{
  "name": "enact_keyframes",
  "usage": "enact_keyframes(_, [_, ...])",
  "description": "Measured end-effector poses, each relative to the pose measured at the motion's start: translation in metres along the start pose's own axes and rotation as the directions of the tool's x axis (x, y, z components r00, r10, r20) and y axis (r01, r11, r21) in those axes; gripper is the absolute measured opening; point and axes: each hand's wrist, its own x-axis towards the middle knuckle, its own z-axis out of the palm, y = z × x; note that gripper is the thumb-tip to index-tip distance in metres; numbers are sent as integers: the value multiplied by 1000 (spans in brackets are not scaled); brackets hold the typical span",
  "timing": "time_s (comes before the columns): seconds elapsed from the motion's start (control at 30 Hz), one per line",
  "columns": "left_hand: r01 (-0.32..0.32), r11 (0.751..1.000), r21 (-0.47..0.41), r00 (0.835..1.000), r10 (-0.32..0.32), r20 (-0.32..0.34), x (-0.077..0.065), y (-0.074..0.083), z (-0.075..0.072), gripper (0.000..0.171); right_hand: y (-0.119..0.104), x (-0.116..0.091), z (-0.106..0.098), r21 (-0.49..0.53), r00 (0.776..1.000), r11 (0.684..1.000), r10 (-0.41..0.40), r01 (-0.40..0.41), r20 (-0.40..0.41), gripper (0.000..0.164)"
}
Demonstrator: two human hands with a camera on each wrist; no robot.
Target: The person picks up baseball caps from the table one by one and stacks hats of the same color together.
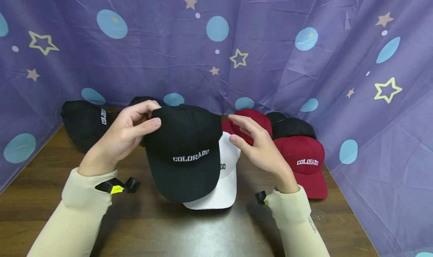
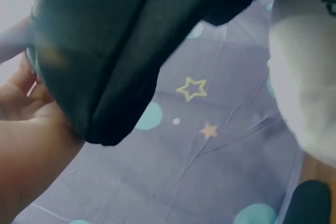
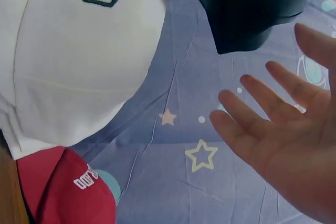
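Note:
A black baseball cap (image 1: 186,136) with white COLORADO lettering is held up, brim toward me, in front of a white cap (image 1: 228,187). My left hand (image 1: 123,135) pinches its left edge between thumb and fingers. In the left wrist view, the underside of my left hand (image 2: 37,124) lies along the black cap (image 2: 100,61). My right hand (image 1: 262,148) is spread beside the cap's right side. The right wrist view shows a gap between my right hand (image 3: 283,124) and the black cap (image 3: 252,14). The black cap hides most of the white cap's crown.
Another black cap (image 1: 82,125) lies at the left on the wooden table (image 1: 142,230); part of one more dark cap (image 1: 140,100) shows behind my left hand. On the right are two red caps (image 1: 306,151) and some black ones (image 1: 293,128). A purple curtain (image 1: 152,50) hangs behind.

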Motion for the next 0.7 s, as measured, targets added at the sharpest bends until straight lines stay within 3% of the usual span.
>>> enact_keyframes(0.3, [-7, 1000, 12, 984, 5, 178, -6, -19, 9, 18, -4, 1, 5, 105, 990, 994, 10, -25, 143, 51])
enact_keyframes(0.57, [84, 993, 82, 972, -100, 211, -9, -25, 6, 17, -1, 0, 11, 196, 967, 972, 81, -130, 240, 45])
enact_keyframes(0.7, [134, 985, 113, 962, -156, 222, -8, -23, 5, 15, 3, -2, 12, 267, 935, 951, 53, -154, 351, 40])
